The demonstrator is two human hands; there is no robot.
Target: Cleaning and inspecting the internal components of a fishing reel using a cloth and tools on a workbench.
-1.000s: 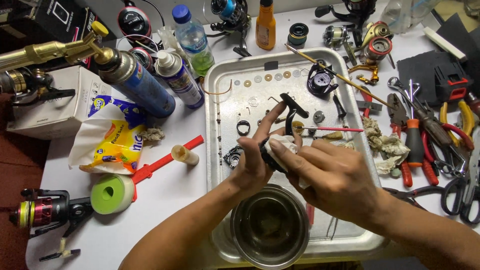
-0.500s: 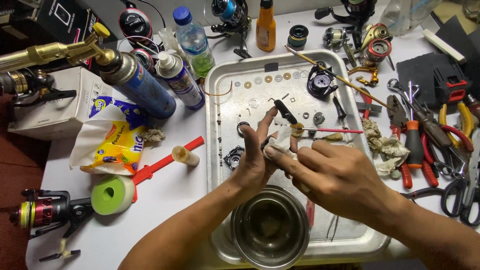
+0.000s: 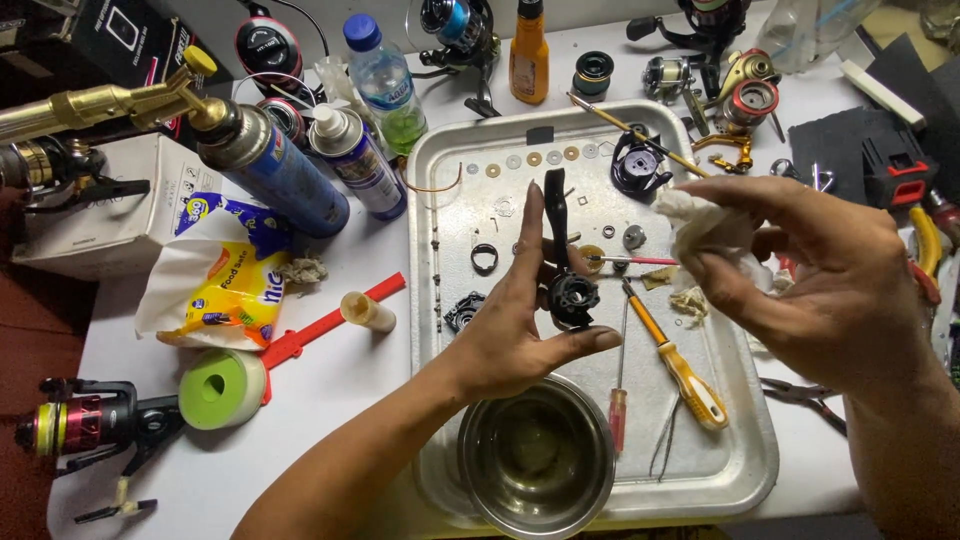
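Observation:
My left hand (image 3: pixel 520 315) holds a black fishing-reel body (image 3: pixel 567 280), its stem pointing up, over a metal tray (image 3: pixel 745 455). My right hand (image 3: pixel 820 275) is apart from it to the right and pinches a crumpled white tissue (image 3: pixel 700 225). On the tray lie small washers (image 3: pixel 530 160), a black ring (image 3: pixel 484 258), another black reel part (image 3: pixel 640 165), a yellow-handled screwdriver (image 3: pixel 680 365) and a red-handled one (image 3: pixel 618 400). A steel bowl (image 3: pixel 537 455) stands at the tray's near edge, under my left wrist.
Left of the tray stand two spray cans (image 3: pixel 270 165), a water bottle (image 3: pixel 385 80), a snack bag (image 3: pixel 225 285), a green tape roll (image 3: pixel 220 390) and a red reel (image 3: pixel 80 425). More reels sit at the back; pliers and tools lie at the right (image 3: pixel 925 250).
My hands were together over the reel part. Now my right hand has pulled away to the right with the tissue, and my left hand holds the part alone, more upright.

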